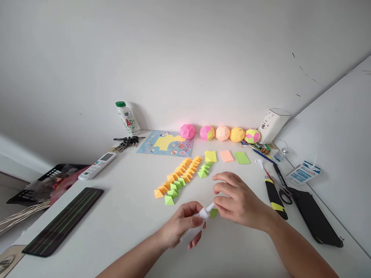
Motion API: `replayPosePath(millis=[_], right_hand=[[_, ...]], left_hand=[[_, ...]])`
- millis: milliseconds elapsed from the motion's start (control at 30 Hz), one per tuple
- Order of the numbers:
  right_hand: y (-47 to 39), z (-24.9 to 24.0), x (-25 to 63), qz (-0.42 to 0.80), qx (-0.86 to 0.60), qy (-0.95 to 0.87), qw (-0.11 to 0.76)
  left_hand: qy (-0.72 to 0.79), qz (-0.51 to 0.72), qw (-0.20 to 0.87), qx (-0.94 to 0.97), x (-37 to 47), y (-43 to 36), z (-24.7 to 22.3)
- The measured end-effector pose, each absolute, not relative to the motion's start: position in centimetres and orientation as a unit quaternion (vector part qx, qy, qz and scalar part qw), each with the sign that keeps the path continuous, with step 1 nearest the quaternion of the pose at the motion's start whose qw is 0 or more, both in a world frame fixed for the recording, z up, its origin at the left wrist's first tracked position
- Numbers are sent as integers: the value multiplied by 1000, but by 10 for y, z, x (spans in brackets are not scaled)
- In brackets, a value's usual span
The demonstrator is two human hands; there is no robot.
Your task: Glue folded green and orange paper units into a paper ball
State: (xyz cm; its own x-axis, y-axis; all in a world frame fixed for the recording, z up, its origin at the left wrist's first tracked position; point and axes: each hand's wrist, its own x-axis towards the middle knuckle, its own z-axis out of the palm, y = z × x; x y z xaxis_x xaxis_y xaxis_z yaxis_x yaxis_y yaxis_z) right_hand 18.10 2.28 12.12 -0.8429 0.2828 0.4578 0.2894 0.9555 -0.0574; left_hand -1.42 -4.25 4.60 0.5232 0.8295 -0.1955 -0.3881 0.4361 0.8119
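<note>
My left hand is wrapped round a white squeeze bottle, which looks like a glue bottle and is tilted with its narrow nozzle up to the right. At the nozzle's tip my right hand has thumb and forefinger drawn together, its other fingers curled above. What these fingertips pinch is hidden. A green paper piece shows just below them; whether it is held or lies on the table I cannot tell. Ahead stand rows of folded orange paper pieces and green paper pieces.
Square paper stacks in yellow, peach and green lie behind my right hand. Several faceted paper balls line the wall. To the right are a cutter, scissors and a black pouch; a remote is left.
</note>
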Motion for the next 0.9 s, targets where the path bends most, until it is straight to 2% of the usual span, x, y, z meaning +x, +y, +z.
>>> replayPosePath(millis=[167, 400, 533, 700, 900], right_hand=[[25, 121, 183, 48, -149, -960, 234], [34, 127, 198, 214, -146, -945, 198], [33, 126, 194, 135, -158, -952, 223], [24, 123, 182, 34, -142, -969, 197], [22, 118, 180, 10, -121, -979, 167]], left_hand=[[321, 362, 788, 379, -16, -41, 46], [306, 355, 804, 365, -24, -39, 46], [310, 353, 804, 364, -25, -38, 48], [347, 336, 783, 392, -24, -39, 50], [482, 269, 671, 495, -22, -41, 55]])
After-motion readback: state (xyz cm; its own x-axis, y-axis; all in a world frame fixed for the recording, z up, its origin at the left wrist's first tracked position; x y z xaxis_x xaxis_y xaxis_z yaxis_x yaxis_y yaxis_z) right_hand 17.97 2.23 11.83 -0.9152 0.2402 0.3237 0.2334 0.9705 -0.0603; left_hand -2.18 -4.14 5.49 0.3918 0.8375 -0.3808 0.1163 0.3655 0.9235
